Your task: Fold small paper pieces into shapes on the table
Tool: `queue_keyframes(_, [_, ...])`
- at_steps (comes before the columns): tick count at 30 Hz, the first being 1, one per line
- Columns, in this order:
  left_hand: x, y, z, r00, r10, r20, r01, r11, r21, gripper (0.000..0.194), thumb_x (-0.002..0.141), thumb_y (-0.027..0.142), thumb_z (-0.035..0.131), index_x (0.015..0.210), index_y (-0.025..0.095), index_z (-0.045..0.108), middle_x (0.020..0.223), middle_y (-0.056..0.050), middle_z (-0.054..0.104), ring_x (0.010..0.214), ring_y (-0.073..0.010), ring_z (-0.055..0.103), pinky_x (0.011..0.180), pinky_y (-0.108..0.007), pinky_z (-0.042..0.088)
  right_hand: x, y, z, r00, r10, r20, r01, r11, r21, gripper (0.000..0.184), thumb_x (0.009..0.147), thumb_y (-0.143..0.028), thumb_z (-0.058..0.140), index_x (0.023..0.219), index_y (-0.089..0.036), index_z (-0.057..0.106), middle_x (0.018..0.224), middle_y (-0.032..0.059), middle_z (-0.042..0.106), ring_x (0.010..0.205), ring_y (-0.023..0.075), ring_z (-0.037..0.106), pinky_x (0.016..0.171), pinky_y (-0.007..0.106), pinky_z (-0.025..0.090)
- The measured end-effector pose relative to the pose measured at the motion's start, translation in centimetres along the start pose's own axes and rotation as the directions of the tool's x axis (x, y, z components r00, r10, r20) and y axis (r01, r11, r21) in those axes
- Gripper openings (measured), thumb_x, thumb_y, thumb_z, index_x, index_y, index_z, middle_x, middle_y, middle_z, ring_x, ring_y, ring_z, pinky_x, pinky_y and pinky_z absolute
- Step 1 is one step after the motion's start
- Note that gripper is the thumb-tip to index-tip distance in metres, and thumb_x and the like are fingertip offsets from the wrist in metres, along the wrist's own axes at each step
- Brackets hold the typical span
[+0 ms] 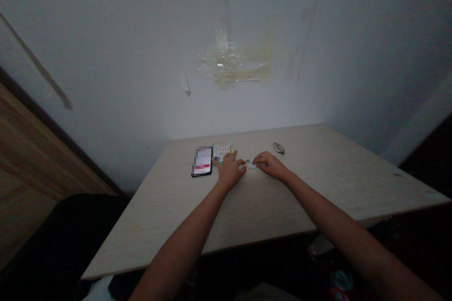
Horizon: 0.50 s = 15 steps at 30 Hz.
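A small piece of printed paper (250, 164), pale with green and yellow, lies flat on the table between my two hands. My left hand (230, 170) is spread open, its thumb side pressing the left end of that paper. Its other fingers reach onto a printed leaflet (222, 149) in white, green and yellow. At the paper's right end, my right hand (271, 165) has its fingers drawn together on the edge. The fingers cover part of the paper, so its full shape is hidden.
A phone (202, 162) with a lit screen lies left of the leaflet. Beyond my right hand sits a small folded printed paper (278, 148). The pale wooden table (169, 216) meets a wall (141, 56) with torn tape on it. Dark objects stand below the front edge.
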<state>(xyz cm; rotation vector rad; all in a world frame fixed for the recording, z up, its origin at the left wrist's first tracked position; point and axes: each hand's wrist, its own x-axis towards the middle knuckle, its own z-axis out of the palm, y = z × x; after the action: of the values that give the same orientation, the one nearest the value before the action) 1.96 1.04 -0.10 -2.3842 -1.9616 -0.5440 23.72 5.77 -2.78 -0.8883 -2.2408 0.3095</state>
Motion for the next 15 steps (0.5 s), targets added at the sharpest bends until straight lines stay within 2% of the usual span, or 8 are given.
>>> queue_keyframes(6, [-0.06, -0.07, -0.1, 1.0, -0.001, 0.016, 0.001, 1.0, 0.009, 0.031, 0.089, 0.052, 0.056, 0.114, 0.042, 0.071, 0.156, 0.001, 0.041, 0.143, -0.0368, 0.028, 0.11, -0.077, 0.006, 0.07, 0.15, 0.36, 1.0, -0.012, -0.01, 0.012, 1.0, -0.014, 0.023, 0.086, -0.016, 0.063, 0.102, -0.025, 0.077, 0.107, 0.0076, 0.075, 0.105, 0.0242, 0.064, 0.1, 0.044, 0.046])
queue_keyframes(15, [-0.02, -0.12, 0.53, 1.0, -0.001, -0.006, 0.001, 1.0, 0.02, 0.035, 0.088, 0.054, 0.054, 0.12, 0.047, 0.068, 0.156, 0.003, 0.041, 0.144, -0.039, 0.027, 0.108, -0.079, 0.0, 0.04, 0.14, 0.47, 1.0, 0.009, 0.003, -0.009, 0.999, -0.048, 0.019, 0.083, -0.021, 0.069, 0.1, -0.023, 0.078, 0.1, 0.0085, 0.073, 0.103, 0.0244, 0.062, 0.097, 0.043, 0.046])
